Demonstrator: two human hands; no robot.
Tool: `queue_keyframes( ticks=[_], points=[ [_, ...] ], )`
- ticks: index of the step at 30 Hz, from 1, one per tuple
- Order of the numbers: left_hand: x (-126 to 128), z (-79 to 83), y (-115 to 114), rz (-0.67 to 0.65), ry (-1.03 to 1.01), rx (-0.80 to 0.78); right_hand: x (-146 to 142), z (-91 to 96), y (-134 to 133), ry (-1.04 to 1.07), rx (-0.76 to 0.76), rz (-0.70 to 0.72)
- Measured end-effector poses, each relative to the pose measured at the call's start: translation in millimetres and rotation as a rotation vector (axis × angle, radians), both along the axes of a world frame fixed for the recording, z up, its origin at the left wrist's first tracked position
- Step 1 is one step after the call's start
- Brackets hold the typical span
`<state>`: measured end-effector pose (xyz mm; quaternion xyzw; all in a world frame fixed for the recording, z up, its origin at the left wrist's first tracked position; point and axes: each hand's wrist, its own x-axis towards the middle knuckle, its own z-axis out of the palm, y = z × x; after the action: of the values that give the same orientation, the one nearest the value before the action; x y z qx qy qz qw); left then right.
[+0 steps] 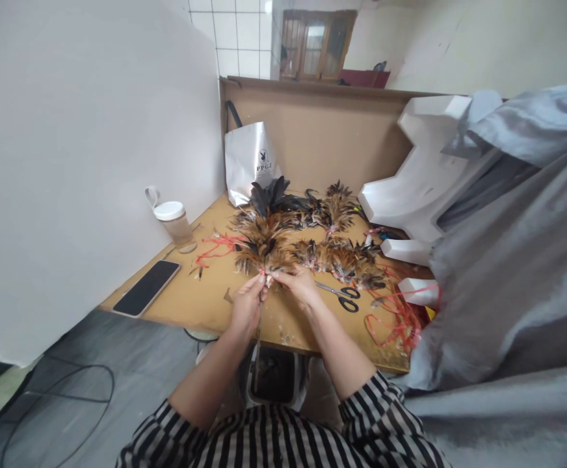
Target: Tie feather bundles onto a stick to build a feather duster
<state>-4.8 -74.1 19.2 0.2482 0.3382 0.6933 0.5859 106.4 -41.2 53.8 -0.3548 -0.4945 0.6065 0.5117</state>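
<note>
Near the front edge of the table, my left hand (248,300) pinches the bound base of a bunch of brown and black feathers (263,250). On the other side of that base, my right hand (299,286) grips it too, thumb and fingers closed. Red string shows at the base between my fingertips; the fingers partly hide it. The feathers fan out away from me. Scissors (348,299) with black handles lie to the right of my right hand. More tied feather bunches (342,260) lie just beyond them.
Loose red string (398,325) lies at the right edge, with grey cloth (517,260) and white foam pieces (405,188) beside it. On the left are a phone (147,288) and a lidded cup (175,226). A silver bag (249,162) stands behind; a dark bin (272,377) is below.
</note>
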Motion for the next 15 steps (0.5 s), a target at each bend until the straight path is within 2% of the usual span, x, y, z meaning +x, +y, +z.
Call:
queue_keyframes(
  ticks=[6, 12, 15],
  points=[
    [0.1, -1.9, -5.6, 0.006, 0.024, 0.004, -7.0, -5.2, 0.8, 0.042, -0.021, 0.009],
    [4.1, -1.7, -9.5, 0.04, 0.061, 0.023, -6.7, -6.9, -2.0, -0.018, -0.002, -0.01],
    [4.5, -3.5, -10.7, 0.057, 0.142, 0.05, -6.8, -7.6, -2.8, -0.043, 0.005, -0.025]
  ],
)
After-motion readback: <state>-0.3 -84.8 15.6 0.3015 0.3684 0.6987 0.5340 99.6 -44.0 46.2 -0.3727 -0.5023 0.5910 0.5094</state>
